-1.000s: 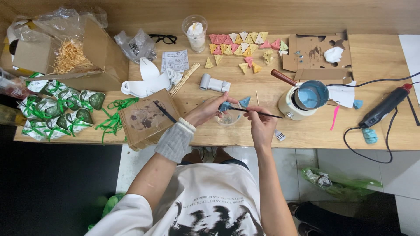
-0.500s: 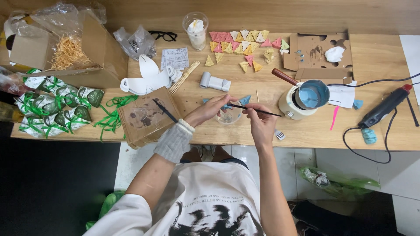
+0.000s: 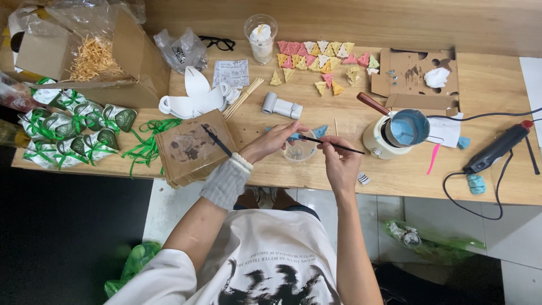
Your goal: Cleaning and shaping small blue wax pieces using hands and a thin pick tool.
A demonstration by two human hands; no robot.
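Observation:
My left hand (image 3: pixel 274 141) pinches a small blue triangular piece (image 3: pixel 293 136) just above a small clear cup (image 3: pixel 299 151) on the wooden table (image 3: pixel 497 186). My right hand (image 3: pixel 337 159) grips a thin dark paintbrush (image 3: pixel 333 144), whose tip touches the blue piece. Another blue triangle (image 3: pixel 320 131) lies just behind the cup. A pot of light blue liquid (image 3: pixel 402 129) with a wooden handle stands to the right of my right hand.
Several pink, yellow and white triangles (image 3: pixel 316 56) lie at the back. A cardboard piece with a black brush (image 3: pixel 195 148) sits left. Green-ribboned packets (image 3: pixel 73 127), a heat gun (image 3: pixel 497 148), wooden sticks (image 3: pixel 243 97), a tall cup (image 3: pixel 261 38), glasses (image 3: pixel 217 42).
Both hands stay over the cup; the brush has shifted slightly against the blue piece. Nothing else moved.

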